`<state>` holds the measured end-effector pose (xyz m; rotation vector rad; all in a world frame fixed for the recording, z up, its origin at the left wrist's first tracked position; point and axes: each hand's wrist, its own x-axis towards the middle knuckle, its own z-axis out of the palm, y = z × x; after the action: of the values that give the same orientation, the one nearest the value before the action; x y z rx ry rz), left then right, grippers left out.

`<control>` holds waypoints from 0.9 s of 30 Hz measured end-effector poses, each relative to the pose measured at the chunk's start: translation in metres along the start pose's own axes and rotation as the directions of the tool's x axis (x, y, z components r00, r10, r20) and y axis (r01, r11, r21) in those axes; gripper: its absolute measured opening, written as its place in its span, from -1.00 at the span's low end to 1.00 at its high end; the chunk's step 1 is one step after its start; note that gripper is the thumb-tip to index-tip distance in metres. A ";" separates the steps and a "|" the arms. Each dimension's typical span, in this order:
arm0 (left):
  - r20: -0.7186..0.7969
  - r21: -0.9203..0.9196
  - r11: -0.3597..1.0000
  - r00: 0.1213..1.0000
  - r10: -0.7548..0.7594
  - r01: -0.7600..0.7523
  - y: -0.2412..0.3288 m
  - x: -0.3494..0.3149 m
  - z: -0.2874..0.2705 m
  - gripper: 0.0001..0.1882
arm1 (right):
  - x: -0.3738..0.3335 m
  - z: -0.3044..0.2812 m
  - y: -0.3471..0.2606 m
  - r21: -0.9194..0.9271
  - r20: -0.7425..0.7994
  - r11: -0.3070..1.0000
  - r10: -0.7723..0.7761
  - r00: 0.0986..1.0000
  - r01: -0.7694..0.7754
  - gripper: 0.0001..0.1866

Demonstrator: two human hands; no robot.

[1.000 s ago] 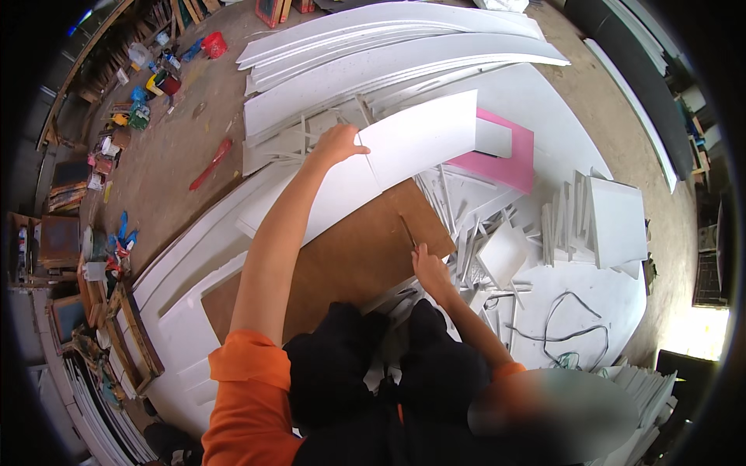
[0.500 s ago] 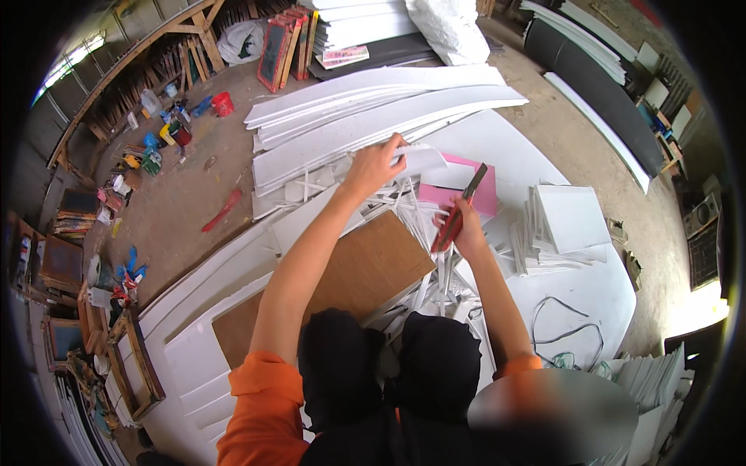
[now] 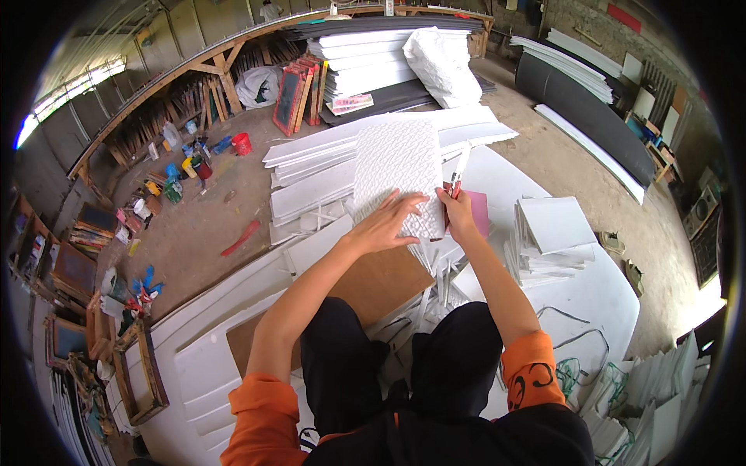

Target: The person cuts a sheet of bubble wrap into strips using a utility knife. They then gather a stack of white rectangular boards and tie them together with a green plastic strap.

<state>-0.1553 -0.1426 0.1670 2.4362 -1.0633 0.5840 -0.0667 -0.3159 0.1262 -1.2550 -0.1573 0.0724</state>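
Pressing textured white foam panel (image 3: 398, 175) flat w/ left hand (image 3: 386, 225), fingers spread, over brown board (image 3: 373, 283). Right hand (image 3: 458, 211) fist-closed on red-handled knife (image 3: 457, 177) at panel edge. Panel likely light, stiff, brittle; grip by edges.

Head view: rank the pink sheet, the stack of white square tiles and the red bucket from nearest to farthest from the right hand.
From the right hand:
1. Pink sheet, right beside the hand, on its right.
2. Stack of white square tiles, farther right on the white board.
3. Red bucket, far off to the left on the floor.
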 end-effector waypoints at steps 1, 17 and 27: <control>-0.026 -0.049 0.999 1.000 -0.009 0.007 0.000 0.003 -0.004 -0.45 | -0.004 -0.002 0.002 -0.056 0.024 0.997 -0.046 0.999 0.047 -0.79; -0.257 -0.263 0.849 0.815 -0.519 0.458 -0.060 0.034 -0.039 -0.76 | -0.028 -0.031 0.009 -0.634 0.286 0.677 -0.244 0.927 0.374 -0.80; -0.063 0.289 0.848 0.892 -0.447 0.445 -0.049 0.008 0.044 -0.76 | -0.033 -0.021 -0.001 -0.770 0.124 0.638 0.116 0.986 0.022 -0.64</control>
<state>-0.1047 -0.1399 0.1251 2.8158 -0.3906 0.6079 -0.0962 -0.3411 0.1183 -2.1310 -0.3197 0.1659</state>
